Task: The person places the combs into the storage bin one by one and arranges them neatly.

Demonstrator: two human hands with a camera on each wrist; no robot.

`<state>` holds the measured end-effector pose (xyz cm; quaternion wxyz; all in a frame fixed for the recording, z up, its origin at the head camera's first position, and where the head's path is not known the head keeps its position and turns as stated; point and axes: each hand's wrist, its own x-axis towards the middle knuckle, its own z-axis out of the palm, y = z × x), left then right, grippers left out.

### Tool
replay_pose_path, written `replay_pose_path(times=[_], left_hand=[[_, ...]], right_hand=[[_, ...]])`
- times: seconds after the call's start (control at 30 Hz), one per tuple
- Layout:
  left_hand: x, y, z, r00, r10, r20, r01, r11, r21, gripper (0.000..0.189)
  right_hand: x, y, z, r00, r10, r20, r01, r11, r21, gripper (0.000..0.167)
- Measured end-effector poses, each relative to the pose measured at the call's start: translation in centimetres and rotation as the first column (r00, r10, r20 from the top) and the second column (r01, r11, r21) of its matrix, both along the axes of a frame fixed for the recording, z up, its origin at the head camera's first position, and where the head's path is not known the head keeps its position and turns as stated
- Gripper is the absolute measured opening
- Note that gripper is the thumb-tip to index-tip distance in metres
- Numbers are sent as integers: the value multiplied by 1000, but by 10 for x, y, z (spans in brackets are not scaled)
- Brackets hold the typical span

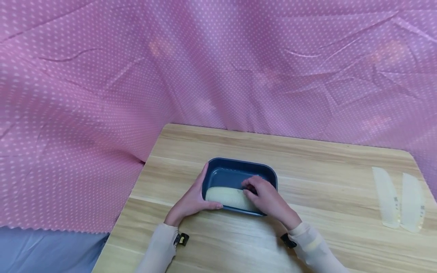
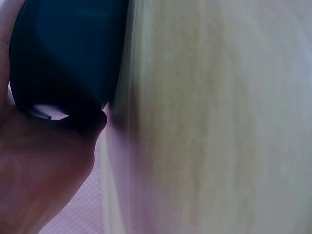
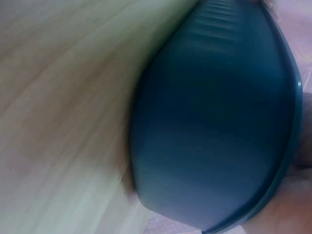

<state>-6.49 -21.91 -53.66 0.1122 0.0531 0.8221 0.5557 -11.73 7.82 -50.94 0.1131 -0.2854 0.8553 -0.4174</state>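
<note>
A dark blue rectangular tray [image 1: 235, 163] sits on the wooden table. Along its near side, inside, lies a pale comb [image 1: 227, 196] with its teeth toward the near wall. My left hand [image 1: 191, 198] grips the tray's left near corner, fingers along the left side and thumb at the front rim. Over the right part of the tray, my right hand [image 1: 268, 197] pinches the comb's right end with curled fingers; the fingertips are partly hidden. In the left wrist view, the thumb [image 2: 92, 146] meets the tray's outer wall [image 2: 73, 53]. The right wrist view shows the tray's outside [image 3: 209, 117] close up.
Two more pale combs, a left one [image 1: 385, 197] and a right one [image 1: 411, 203], lie side by side near the right edge of the table [image 1: 327, 182]. Pink dotted cloth [image 1: 218, 68] hangs behind the table and on its left.
</note>
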Motion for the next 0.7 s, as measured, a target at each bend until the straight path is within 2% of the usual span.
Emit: replay_pose_path(times=[0.07, 0.13, 0.3, 0.37, 0.47, 0.7], left_hand=[[0, 0, 0, 1000, -1, 1, 1, 1000, -7, 144], [0, 0, 0, 1000, 0, -4, 0, 1000, -13, 145], [-1, 0, -1, 1000, 0, -14, 0, 1000, -24, 146], [-1, 0, -1, 1000, 2, -12, -2, 1000, -25, 146], [-1, 0, -2, 1000, 4, -10, -4, 1000, -24, 146], [1, 1, 0, 1000, 10, -2, -10, 999, -33, 146]], right_hand=[[0, 4, 0, 999, -45, 27, 47, 995, -86, 20], [0, 9, 1, 992, -99, 75, 112, 974, -198, 21], [2, 26, 0, 960, -221, 171, 272, 878, -393, 23], [3, 35, 0, 947, -258, 189, 315, 851, -419, 25], [2, 51, 1, 927, -312, 206, 372, 826, -424, 27], [-9, 96, 6, 896, -415, 159, 445, 822, -357, 31]])
